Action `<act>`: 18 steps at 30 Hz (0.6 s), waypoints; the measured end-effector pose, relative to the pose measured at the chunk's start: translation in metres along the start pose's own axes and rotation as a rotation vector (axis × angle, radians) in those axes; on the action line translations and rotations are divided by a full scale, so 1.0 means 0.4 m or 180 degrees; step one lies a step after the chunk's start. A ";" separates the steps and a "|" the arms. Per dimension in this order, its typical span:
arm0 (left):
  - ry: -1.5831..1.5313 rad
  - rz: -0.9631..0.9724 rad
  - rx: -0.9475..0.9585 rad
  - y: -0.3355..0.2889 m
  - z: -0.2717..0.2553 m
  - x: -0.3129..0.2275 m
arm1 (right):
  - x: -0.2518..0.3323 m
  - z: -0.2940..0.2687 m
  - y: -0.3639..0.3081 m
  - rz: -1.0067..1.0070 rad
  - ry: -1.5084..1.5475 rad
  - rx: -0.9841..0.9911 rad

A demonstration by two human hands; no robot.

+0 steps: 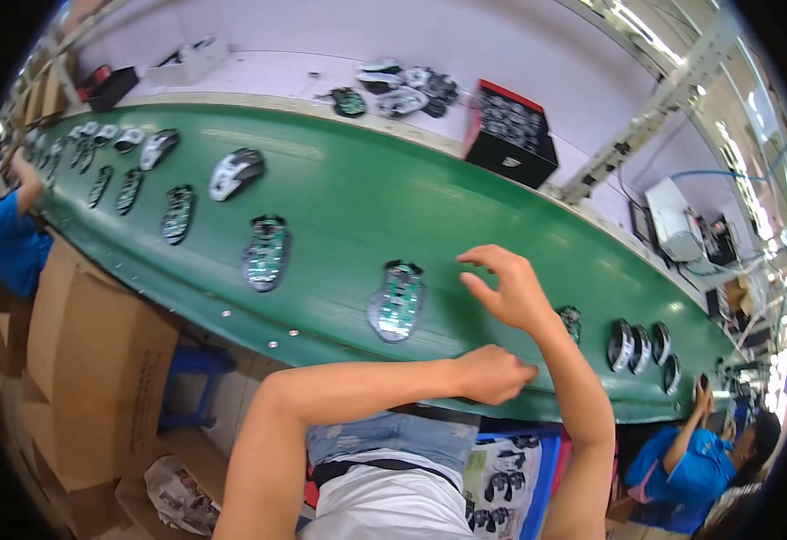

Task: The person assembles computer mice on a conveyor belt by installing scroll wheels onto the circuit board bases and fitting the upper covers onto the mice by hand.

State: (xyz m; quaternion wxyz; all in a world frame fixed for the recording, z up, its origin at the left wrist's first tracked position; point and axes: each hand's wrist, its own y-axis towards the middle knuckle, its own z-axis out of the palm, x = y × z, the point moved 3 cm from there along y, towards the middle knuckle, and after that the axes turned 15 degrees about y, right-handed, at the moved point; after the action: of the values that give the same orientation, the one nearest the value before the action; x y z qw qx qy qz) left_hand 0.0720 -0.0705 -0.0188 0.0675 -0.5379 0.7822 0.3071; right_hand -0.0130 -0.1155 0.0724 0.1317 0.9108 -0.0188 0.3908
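Observation:
My right hand (506,286) hovers above the green conveyor belt (348,189), thumb and fingers apart and nothing between them. To its left lies a computer mouse base with a bare green circuit board (399,301). Closer to the belt's near edge is my left hand (496,374), its fingers curled closed; whatever they hold, if anything, is hidden. Just beyond my right forearm lies another mouse base (572,322), partly covered by the arm. Farther left, more mouse bases with boards (266,254) lie in a row, with a white-and-black mouse shell (236,174) behind them.
On the back ledge sit a pile of mouse shells (404,87) and a black-and-red box (512,135) of small parts. Several dark mouse parts (621,346) stand at right. A blue crate (538,477) and cardboard boxes (96,360) are below. Co-workers in blue sit at both ends.

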 end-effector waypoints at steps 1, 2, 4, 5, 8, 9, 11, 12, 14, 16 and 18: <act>0.0086 0.0083 -0.0052 0.011 -0.007 -0.001 | 0.017 0.043 0.055 0.0078 0.0041 0.0308; 0.0063 0.0103 0.0213 0.022 -0.008 -0.003 | 0.033 0.083 0.101 -0.0067 -0.0011 0.0421; 0.0050 0.0219 -0.0302 0.033 0.010 0.006 | 0.071 0.170 0.217 -0.0304 -0.0009 0.0597; 0.0062 0.0427 -0.1092 0.037 0.040 0.019 | 0.089 0.205 0.274 -0.0362 -0.0114 0.0683; -0.0547 0.0221 -0.0638 0.054 0.022 0.034 | 0.086 0.318 0.437 -0.0600 -0.0626 0.0661; -0.0418 0.0190 -0.0661 0.053 0.030 0.059 | 0.116 0.367 0.500 -0.0412 -0.0500 0.0617; -0.2306 -0.0553 0.0476 0.026 0.118 0.133 | 0.224 0.498 0.597 -0.0297 -0.0378 0.0602; -0.1151 -0.0259 -0.0083 0.040 0.075 0.104 | 0.208 0.507 0.635 -0.0192 -0.0459 0.0494; -0.0055 0.0025 -0.0179 0.070 0.011 0.044 | 0.166 0.552 0.700 -0.0222 -0.0583 0.0431; -0.0123 -0.0050 -0.0279 0.047 0.008 0.049 | 0.197 0.637 0.748 0.0056 -0.0733 0.0682; -0.0283 -0.0107 -0.0245 0.048 0.015 0.042 | 0.197 0.668 0.770 0.0279 -0.0445 0.0714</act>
State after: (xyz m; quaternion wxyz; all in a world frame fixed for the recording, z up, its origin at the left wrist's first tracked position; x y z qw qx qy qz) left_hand 0.0469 -0.0760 -0.0233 0.0866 -0.5390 0.7568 0.3595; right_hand 0.1885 -0.4752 0.0220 0.0102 0.9431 -0.0239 0.3315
